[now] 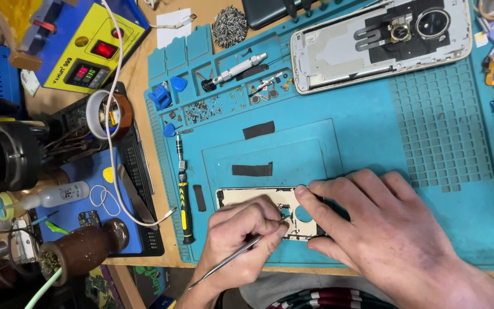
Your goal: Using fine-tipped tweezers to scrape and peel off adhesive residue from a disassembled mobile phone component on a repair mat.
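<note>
Fingers of left hand point(241, 234) pinch tweezers point(230, 258); right hand point(384, 229) lies flat on teal mat point(373, 131).

Wood bench point(144, 68) w/ teal repair mat point(373, 131) on it: opened phone chassis point(381, 40) at 1 o'clock, silver driver point(234, 71) at 12, black-yellow screwdriver point(184, 200) at 8, black tape strips point(253, 169) centre, cream phone panel point(247, 197) at 6.

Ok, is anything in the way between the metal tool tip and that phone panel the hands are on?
Nothing visible. The left hand holds the metal tool with its tip right at the phone panel, and the right hand presses the panel's right end.
</note>
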